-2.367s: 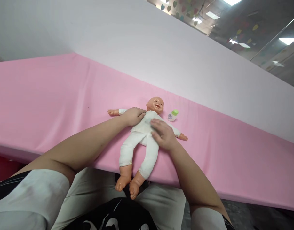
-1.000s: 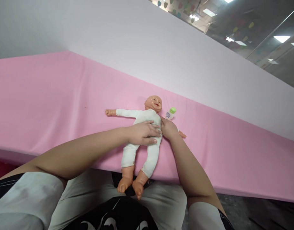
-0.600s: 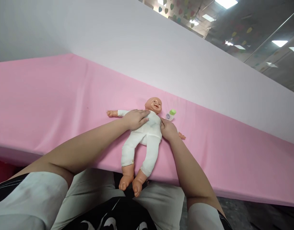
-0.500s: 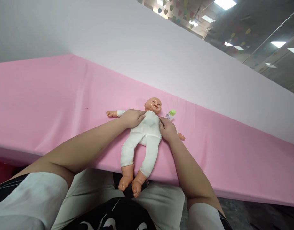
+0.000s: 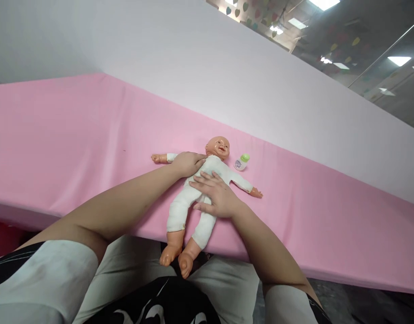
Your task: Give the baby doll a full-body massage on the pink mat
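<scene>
A baby doll in a white cloth body lies on its back on the pink-covered table, head away from me and feet over the near edge. My left hand rests flat on the doll's shoulder and upper chest at the left, partly covering that arm. Across the lower belly lies my right hand, its fingers spread and pointing left. A small clear bottle with a green cap lies beside the doll's head, to the right, touched by neither hand.
The pink cover stretches along the table to both sides. Behind it rises a white wall, with a window or glass pane above it at the right. Something red shows below the table's left edge.
My right hand has moved from the doll's side at the right onto its lower belly, uncovering that arm. The doll's legs have shifted slightly left. My left hand stays at the shoulder.
</scene>
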A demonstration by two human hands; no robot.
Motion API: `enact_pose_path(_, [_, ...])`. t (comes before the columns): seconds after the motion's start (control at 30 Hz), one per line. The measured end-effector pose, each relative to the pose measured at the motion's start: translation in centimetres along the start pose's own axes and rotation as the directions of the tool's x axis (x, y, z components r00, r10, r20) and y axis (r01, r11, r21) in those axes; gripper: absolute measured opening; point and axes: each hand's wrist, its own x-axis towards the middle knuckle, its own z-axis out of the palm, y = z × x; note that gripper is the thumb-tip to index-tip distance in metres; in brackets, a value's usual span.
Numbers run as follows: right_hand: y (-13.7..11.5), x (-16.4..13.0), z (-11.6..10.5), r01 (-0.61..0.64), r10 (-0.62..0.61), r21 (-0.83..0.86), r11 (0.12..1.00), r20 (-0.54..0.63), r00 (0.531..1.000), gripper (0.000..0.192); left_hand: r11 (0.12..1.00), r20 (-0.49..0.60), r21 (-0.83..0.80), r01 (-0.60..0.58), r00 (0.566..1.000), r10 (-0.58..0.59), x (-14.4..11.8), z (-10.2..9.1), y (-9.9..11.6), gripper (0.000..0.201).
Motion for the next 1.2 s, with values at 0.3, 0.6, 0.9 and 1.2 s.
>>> enact_pose_path(0.3, [7.0, 0.0, 0.2, -0.343, 0.335, -0.001, 0.939, -0.217, 0.917, 0.064, 0.987, 0.001, 0.158, -0.034, 0.999, 0.034, 0.1, 0.7, -0.5, 0.060])
enact_pose_path(0.6, [9.6, -4.9, 0.5, -0.678, 0.656, -0.292, 0.675, -0.185, 0.732, 0.069, 0.917, -0.019, 0.396, 0.041, 0.999, -0.037, -2.7, -0.6, -3.8, 0.057])
enact_pose_path(0.9, [11.7, -10.4, -3.5, -0.872, 0.865, -0.043, 0.488, -0.113, 0.490, 0.053, 0.888, -0.016, 0.317, 0.332, 0.938, -0.345, -2.4, -3.3, -8.5, 0.076])
enact_pose_path(1.2, [14.0, -12.3, -3.8, -0.830, 0.865, 0.253, 0.497, -0.222, 0.450, 0.042, 0.856, -0.039, 0.023, 0.517, 0.856, -0.516, -2.3, -4.9, -12.6, 0.058])
